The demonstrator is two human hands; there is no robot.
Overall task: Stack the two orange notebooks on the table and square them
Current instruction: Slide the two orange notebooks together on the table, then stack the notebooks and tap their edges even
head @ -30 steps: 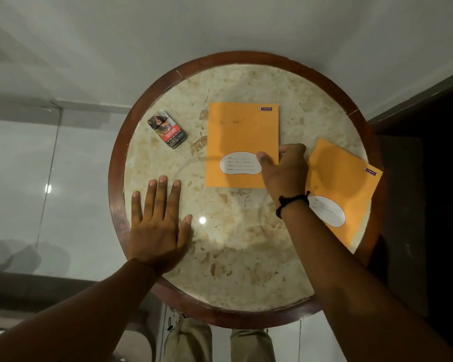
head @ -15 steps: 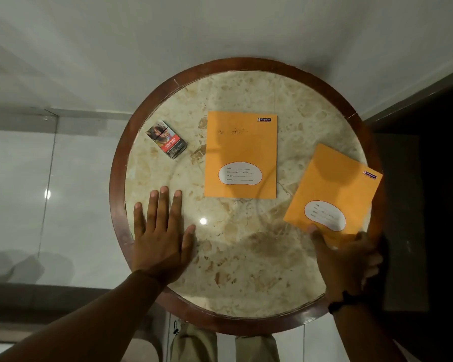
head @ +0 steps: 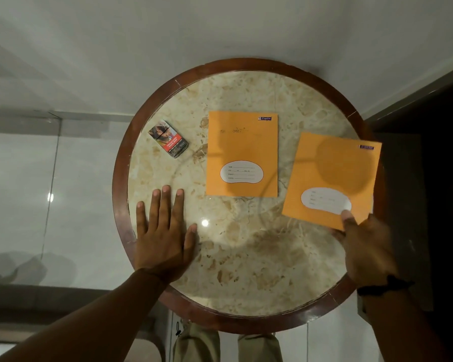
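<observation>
Two orange notebooks with white oval labels are on the round marble table (head: 236,270). One notebook (head: 242,147) lies flat and straight at the table's middle. The other notebook (head: 335,171) sits tilted at the right rim, its near corner pinched by my right hand (head: 364,246), thumb on top by the label. The two notebooks lie apart, with a strip of marble between them. My left hand (head: 165,231) rests flat on the marble at the left, fingers spread, holding nothing.
A small printed box (head: 169,138) lies at the table's far left. A brown wooden rim (head: 120,184) rings the marble. A dark area lies past the right rim, pale tiled floor to the left. My knees show below the near rim.
My right hand left the middle notebook, swung to the right one and took hold of its near corner; that notebook has turned a little straighter. The left hand stayed put.
</observation>
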